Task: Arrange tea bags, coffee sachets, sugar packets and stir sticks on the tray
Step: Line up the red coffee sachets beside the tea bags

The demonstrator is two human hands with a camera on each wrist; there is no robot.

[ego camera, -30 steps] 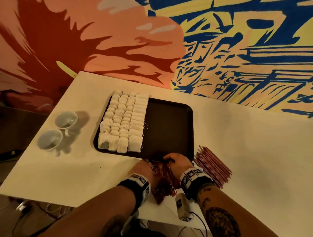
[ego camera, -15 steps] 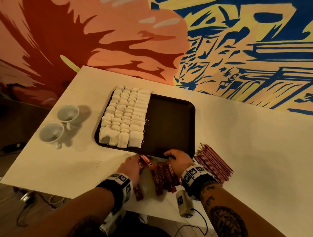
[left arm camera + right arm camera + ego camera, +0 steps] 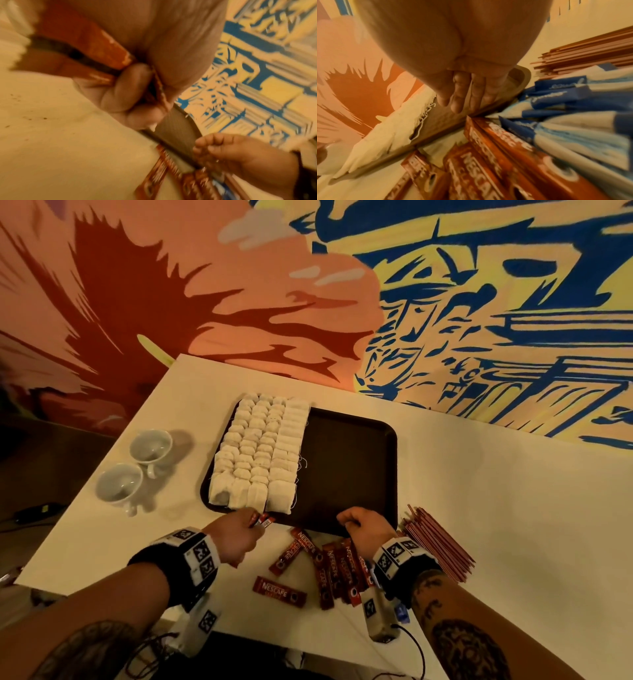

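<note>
A dark tray (image 3: 352, 467) lies on the white table, its left half filled with rows of white tea bags (image 3: 260, 453). My left hand (image 3: 253, 520) is at the tray's near left edge and grips a few red coffee sachets (image 3: 263, 519), pinched between thumb and fingers (image 3: 130, 94). More red sachets (image 3: 329, 563) lie scattered on the table between my wrists. My right hand (image 3: 352, 520) rests on the tray's near rim, its fingers (image 3: 462, 94) relaxed and holding nothing. Blue and white sugar packets (image 3: 573, 121) lie under my right wrist. Red stir sticks (image 3: 438, 542) are piled at the right.
Two white cups (image 3: 150, 446) (image 3: 118, 484) stand left of the tray near the table's left edge. The painted wall runs behind the table. The tray's right half (image 3: 359, 440) is bare. The near table edge is just behind my wrists.
My left hand has moved left and forward out of the sachet pile with a few sachets in its grip. The remaining sachets lie spread out. My right hand stays by the tray's rim.
</note>
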